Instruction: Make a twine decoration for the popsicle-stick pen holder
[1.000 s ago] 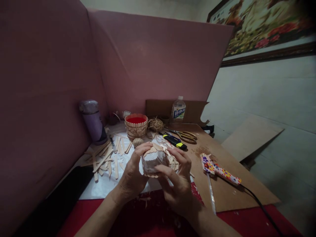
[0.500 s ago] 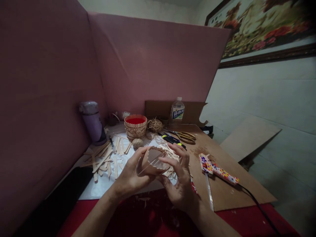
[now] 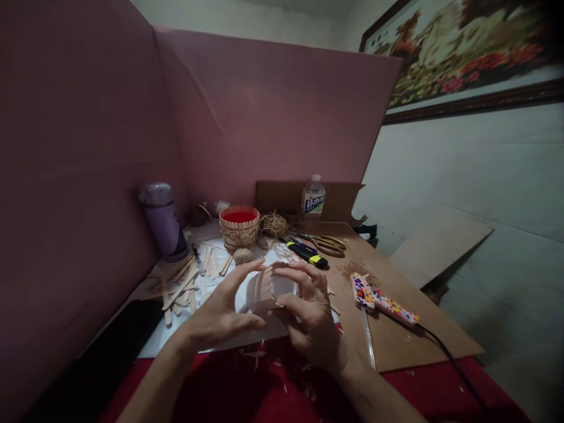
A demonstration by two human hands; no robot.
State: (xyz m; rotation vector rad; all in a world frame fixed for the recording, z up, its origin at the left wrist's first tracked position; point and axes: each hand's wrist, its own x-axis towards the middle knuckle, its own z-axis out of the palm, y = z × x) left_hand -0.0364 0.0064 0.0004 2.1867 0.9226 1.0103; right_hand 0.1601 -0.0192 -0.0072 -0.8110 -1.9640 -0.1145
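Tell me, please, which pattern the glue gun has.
The glue gun is white with colourful flowers, best in head view.

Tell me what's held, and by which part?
A small cup, by its open rim, in the right hand. Whether the left hand touches it can't be told.

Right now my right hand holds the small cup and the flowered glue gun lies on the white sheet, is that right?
Not quite: the head view shows the flowered glue gun lying on the brown board, not on the white sheet. Your right hand does hold the small cup.
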